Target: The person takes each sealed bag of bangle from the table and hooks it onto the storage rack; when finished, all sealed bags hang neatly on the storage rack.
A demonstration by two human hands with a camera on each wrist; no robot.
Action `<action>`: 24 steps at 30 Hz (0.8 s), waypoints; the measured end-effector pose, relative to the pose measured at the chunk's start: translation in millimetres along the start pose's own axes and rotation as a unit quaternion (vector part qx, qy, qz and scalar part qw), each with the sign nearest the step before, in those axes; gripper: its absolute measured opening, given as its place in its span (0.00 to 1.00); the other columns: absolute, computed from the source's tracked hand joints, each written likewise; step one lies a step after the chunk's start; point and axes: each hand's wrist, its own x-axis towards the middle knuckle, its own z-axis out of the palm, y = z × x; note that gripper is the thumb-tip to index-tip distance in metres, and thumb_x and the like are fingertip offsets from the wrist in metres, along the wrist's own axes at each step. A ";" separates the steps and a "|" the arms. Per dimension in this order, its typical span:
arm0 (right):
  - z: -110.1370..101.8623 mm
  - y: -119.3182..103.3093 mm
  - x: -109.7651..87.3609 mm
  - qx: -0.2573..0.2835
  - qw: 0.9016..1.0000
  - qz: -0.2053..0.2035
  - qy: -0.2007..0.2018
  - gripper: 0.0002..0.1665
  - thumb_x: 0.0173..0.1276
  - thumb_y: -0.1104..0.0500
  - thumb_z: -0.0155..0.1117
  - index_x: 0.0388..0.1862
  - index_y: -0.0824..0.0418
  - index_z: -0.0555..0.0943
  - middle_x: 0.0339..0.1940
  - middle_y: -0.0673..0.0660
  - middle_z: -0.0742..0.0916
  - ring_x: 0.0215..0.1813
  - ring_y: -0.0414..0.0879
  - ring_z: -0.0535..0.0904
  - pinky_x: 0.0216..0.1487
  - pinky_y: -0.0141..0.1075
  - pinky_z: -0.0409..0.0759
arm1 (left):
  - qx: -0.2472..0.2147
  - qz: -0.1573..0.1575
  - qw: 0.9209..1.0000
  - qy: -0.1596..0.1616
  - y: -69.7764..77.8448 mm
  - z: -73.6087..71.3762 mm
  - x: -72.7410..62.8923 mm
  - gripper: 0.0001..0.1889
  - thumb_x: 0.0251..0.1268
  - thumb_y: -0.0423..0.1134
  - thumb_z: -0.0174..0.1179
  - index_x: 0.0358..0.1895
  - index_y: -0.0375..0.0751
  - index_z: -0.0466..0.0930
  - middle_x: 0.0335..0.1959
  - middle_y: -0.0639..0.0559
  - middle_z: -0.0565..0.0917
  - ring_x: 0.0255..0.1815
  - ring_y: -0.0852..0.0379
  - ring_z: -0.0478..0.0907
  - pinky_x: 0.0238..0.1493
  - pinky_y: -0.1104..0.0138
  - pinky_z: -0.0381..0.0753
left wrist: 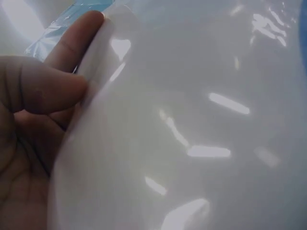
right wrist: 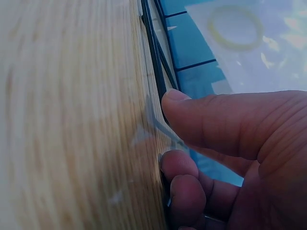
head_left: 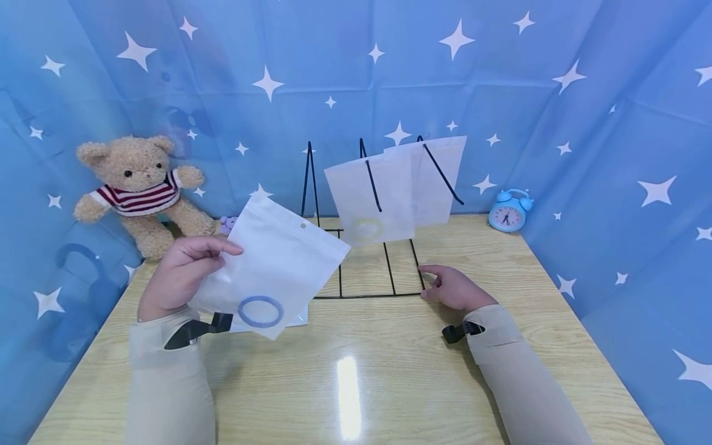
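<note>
My left hand (head_left: 186,272) pinches the left edge of a white zip bag (head_left: 278,247) between thumb and fingers. A blue ring (head_left: 241,311) shows in its lower part, and a small hole is near its zip end. The bag's glossy film (left wrist: 192,124) fills most of the left wrist view. My right hand (head_left: 457,288) holds the front right corner of a black wire rack (head_left: 367,296), thumb on the wire (right wrist: 156,62). Two white bags hang from the rack's hooks, one in the middle (head_left: 347,191) with a yellow ring (right wrist: 211,28), the other (head_left: 439,179) at the right.
Partly under the held bag, another bag (head_left: 300,317) lies on the wooden table (head_left: 423,383). A teddy bear (head_left: 141,185) sits at the back left, near a small purple thing (head_left: 227,224). A blue alarm clock (head_left: 508,213) stands at the back right. Starry blue cloth (head_left: 334,55) surrounds the table.
</note>
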 end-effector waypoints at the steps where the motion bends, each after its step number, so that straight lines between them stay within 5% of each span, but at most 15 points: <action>1: 0.1 0.1 0.0 0.000 1.000 0.000 0.000 0.41 0.75 0.56 0.70 0.83 0.57 0.67 0.31 0.55 0.77 0.31 0.50 0.70 0.30 0.42 0.71 | -0.002 0.000 1.000 0.002 -0.1 0.6 0.4 0.22 0.70 0.14 0.48 0.48 0.33 0.90 0.54 0.57 0.90 0.48 0.62 0.87 0.45 0.73 0.86; 16: -0.1 0.4 1.0 0.005 1.000 0.002 0.001 0.40 0.74 0.57 0.70 0.82 0.57 0.68 0.34 0.56 0.77 0.34 0.50 0.71 0.33 0.41 0.71 | -0.018 -0.016 1.000 0.019 -6.0 7.6 7.4 0.20 0.71 0.15 0.48 0.52 0.31 0.88 0.54 0.54 0.88 0.46 0.60 0.88 0.42 0.71 0.88; 20: -0.3 0.7 1.4 0.000 1.000 0.002 0.003 0.40 0.74 0.57 0.70 0.82 0.57 0.68 0.33 0.56 0.77 0.35 0.50 0.71 0.34 0.41 0.71 | -0.006 -0.005 1.000 0.025 -7.9 7.7 8.4 0.21 0.71 0.14 0.48 0.52 0.31 0.88 0.43 0.55 0.87 0.38 0.64 0.80 0.37 0.76 0.79; 24: -0.2 1.4 1.0 0.002 1.000 0.003 0.002 0.41 0.74 0.57 0.70 0.82 0.57 0.68 0.31 0.55 0.76 0.32 0.50 0.71 0.32 0.41 0.71 | 0.027 0.006 0.999 0.039 -10.5 9.6 10.8 0.21 0.69 0.14 0.49 0.53 0.32 0.89 0.28 0.56 0.76 0.27 0.56 0.60 0.31 0.66 0.64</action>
